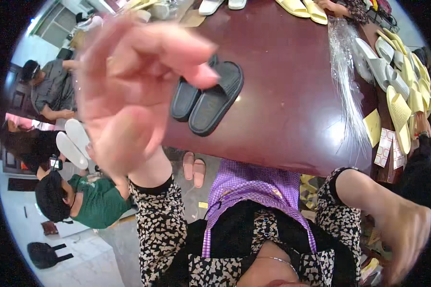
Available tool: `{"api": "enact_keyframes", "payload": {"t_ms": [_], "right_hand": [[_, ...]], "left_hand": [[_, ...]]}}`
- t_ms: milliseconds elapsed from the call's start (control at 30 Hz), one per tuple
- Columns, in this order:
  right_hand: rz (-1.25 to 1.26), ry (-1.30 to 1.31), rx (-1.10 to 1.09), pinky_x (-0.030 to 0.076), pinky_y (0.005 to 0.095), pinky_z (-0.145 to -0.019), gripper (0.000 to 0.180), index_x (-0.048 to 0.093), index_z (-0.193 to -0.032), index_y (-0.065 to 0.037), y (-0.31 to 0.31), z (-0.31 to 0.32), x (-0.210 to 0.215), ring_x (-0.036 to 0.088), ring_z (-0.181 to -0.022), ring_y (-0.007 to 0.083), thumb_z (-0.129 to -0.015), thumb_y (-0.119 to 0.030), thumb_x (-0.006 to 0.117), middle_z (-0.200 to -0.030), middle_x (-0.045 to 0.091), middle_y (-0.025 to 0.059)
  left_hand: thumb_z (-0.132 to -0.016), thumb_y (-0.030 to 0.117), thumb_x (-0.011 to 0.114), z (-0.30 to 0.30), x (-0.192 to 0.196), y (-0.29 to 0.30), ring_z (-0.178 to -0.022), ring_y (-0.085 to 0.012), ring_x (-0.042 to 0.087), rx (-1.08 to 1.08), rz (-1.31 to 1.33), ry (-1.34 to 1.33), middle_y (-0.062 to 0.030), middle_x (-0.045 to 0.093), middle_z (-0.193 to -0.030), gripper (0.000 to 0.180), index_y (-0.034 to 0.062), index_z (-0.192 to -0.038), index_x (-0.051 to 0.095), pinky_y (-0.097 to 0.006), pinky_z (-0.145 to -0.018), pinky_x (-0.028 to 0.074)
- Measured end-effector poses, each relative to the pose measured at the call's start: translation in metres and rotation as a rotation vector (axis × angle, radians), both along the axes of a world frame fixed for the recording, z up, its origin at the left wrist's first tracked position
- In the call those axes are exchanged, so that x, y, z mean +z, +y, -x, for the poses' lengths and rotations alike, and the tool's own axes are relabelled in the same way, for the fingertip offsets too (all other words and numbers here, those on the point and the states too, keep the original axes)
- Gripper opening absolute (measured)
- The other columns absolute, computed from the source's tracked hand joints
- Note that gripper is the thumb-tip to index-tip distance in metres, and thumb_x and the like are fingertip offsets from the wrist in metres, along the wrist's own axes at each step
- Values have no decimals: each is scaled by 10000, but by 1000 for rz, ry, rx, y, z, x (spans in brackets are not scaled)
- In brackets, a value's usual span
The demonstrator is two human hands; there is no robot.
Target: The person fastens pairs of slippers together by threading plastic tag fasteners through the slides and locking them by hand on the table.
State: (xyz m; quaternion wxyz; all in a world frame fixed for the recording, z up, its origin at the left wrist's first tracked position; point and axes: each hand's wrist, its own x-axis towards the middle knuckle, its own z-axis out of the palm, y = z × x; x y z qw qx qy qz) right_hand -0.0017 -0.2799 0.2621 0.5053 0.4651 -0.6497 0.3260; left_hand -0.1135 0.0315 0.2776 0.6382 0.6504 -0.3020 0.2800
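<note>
My left hand (129, 91) is raised close to the camera at the left, palm showing and fingers loosely bent and apart, blurred, with nothing visible in it. Behind its fingertips a pair of black slide slippers (217, 103) lies on the dark red table (282, 95); the hand hides part of them. My right hand (407, 237) hangs low at the far right, off the table. Its fingers point down and are smeared by motion, so whether they hold anything cannot be told.
Yellow and grey slippers (397, 110) crowd the right edge beside clear plastic bags (347, 86) and label sheets (388, 148). Yellow slippers (301, 8) and white ones lie at the far edge. Several people work at the left, one in a green shirt (98, 201). Pink slippers (194, 169) stand on the floor.
</note>
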Motion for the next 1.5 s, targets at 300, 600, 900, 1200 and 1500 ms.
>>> {"api": "enact_keyframes", "payload": {"t_ms": [300, 600, 900, 1200, 1500], "right_hand": [[1309, 131, -1503, 499, 443, -695, 191, 653, -678, -3, -34, -23, -143, 600, -592, 196, -817, -125, 609, -633, 628, 99], [2156, 201, -1908, 483, 243, -686, 155, 641, -902, 48, -97, -64, -199, 603, -727, 121, -840, -85, 591, -817, 651, 75], [2011, -254, -2649, 481, 294, -713, 208, 646, -907, 25, -71, -160, -232, 629, -790, 175, -793, -148, 650, -837, 667, 101], [1512, -786, -3163, 465, 424, -713, 190, 610, -791, 10, -36, -162, -248, 592, -815, 370, -764, -175, 646, -829, 623, 195], [1757, -566, -3055, 459, 443, -712, 196, 576, -818, 8, -45, -160, -249, 592, -807, 365, -787, -178, 629, -826, 616, 195]], "left_hand": [[-765, 148, 690, -23, -227, 157, -923, -209, 596, 930, -766, 659, -129, 614, -1030, 353, -2, -1072, 601, -296, -823, 470], [-744, 159, 705, -79, -277, 125, -753, -230, 586, 915, -772, 652, -130, 596, -883, 321, -17, -996, 615, -333, -702, 485], [-742, 320, 720, -113, -254, -9, -740, -241, 573, 952, -708, 769, -138, 583, -822, 417, -39, -914, 597, -344, -697, 473], [-784, 356, 613, -124, -251, -29, -922, -415, 580, 1136, -788, 915, -248, 611, -962, 415, -33, -912, 544, -474, -794, 464], [-784, 309, 621, -112, -253, -45, -865, -415, 578, 1005, -776, 894, -234, 603, -927, 367, -31, -903, 550, -463, -762, 468]]}}
